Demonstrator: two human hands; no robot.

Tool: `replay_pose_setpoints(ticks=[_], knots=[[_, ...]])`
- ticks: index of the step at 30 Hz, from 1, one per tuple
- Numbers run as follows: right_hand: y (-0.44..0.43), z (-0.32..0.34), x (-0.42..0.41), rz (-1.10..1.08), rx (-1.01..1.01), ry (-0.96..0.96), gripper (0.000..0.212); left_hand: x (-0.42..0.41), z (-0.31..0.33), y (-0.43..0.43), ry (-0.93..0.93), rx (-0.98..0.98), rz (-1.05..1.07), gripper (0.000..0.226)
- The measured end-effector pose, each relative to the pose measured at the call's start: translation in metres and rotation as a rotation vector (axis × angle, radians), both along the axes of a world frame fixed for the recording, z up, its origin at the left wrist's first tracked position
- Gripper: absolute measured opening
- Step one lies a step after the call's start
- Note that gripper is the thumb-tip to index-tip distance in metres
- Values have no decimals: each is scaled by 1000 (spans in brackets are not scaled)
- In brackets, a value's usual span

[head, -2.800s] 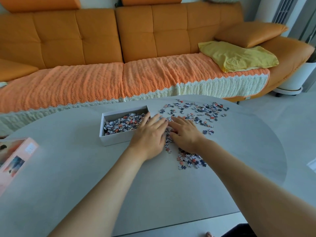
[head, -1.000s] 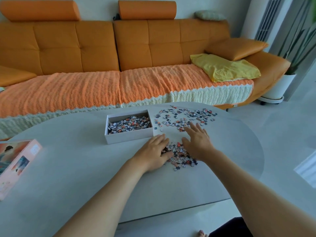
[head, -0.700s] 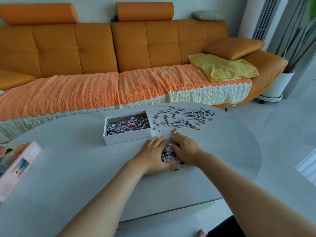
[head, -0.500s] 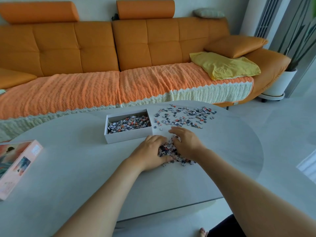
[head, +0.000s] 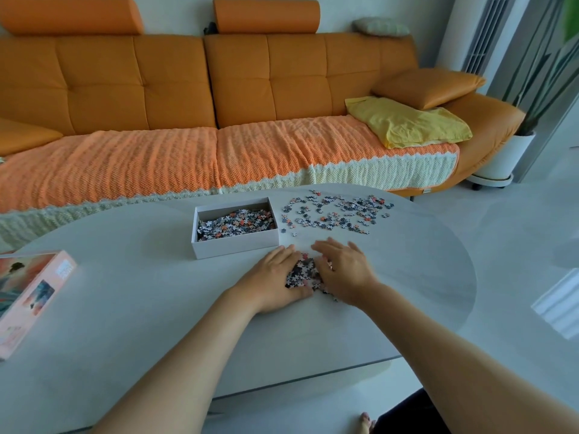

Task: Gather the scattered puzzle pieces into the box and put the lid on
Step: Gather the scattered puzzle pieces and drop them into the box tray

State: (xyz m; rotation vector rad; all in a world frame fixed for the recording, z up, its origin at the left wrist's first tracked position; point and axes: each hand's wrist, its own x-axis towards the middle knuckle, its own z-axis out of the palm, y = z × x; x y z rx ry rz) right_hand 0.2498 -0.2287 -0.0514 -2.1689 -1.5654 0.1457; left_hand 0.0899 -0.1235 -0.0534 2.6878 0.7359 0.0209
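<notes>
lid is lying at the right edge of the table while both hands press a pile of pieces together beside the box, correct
Not quite. The head view shows the lid at the left edge of the table, not the right. The rest stands: left hand and right hand press a pile of pieces together beside the box.

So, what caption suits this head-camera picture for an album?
Left hand and right hand press together a pile of puzzle pieces beside the open box; scattered pieces lie beyond.

Your bench looks smooth and matt grey. The box is plain white matt card, the lid printed card. Behind, you see a smooth leather-like sofa under a rough knitted throw.
</notes>
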Motion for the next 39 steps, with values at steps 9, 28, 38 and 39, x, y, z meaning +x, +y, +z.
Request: replay_pose_setpoints(ticks=[9, 28, 38, 39], knots=[[9, -11, -32, 80, -218, -40, 62, -19, 4, -5, 12, -43, 25, 100], [59, 32, -84, 193, 92, 190, 37, -105, 39, 39, -255, 183, 260, 54], [77, 32, -68, 210, -11, -85, 44, -108, 38, 52, -155, 34, 276, 61], [75, 34, -67, 194, -2, -83, 42, -107, 40, 50, -160, 30, 278, 59]])
